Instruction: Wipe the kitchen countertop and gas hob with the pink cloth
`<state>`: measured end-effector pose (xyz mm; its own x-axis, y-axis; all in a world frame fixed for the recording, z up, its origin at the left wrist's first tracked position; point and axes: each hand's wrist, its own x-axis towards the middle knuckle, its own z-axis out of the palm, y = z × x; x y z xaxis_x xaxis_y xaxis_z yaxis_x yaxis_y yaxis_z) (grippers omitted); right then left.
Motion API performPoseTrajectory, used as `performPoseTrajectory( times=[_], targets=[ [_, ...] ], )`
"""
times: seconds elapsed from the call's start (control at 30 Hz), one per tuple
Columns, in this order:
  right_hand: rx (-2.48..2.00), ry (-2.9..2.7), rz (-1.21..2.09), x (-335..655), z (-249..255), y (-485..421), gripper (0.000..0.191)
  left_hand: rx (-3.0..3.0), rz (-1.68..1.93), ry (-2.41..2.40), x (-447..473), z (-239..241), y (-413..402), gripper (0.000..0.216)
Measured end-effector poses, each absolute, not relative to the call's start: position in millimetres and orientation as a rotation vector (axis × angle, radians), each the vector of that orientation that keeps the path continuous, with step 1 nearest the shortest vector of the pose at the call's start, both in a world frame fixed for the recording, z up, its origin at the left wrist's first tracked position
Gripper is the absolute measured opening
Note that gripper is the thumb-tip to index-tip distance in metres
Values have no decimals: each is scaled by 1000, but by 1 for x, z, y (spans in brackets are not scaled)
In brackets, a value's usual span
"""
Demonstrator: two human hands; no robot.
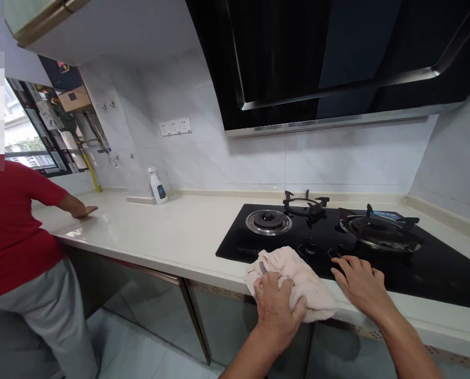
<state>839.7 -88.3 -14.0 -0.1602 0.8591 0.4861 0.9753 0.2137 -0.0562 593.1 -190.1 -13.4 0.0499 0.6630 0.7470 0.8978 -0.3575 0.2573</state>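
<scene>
A pale pink cloth (294,281) lies bunched over the front edge of the black gas stove (235,231) and the counter. My left hand (276,302) presses on it with bent fingers gripping its folds. To the right, my right hand (361,281) rests on the stove's front part with fingers spread, close to a control knob (336,251), holding nothing. The left burner (268,221) has its pot support off. That black pot support (306,205) sits behind, near the back edge. The right burner (381,231) has its support in place.
A white spray bottle (158,187) stands against the wall on the pale counter (172,231). A range hood (338,63) hangs low above the stove. At far left, a person in a red shirt (13,226) leans with one hand on the counter.
</scene>
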Motion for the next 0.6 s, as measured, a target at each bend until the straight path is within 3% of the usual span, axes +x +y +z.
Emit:
performPoseTrajectory(
  times=[0.6],
  targets=[
    [-1686, -2083, -369, 840, -12, -91, 53, -1858, -1031, -1728, 457, -1, -186, 25]
  ],
)
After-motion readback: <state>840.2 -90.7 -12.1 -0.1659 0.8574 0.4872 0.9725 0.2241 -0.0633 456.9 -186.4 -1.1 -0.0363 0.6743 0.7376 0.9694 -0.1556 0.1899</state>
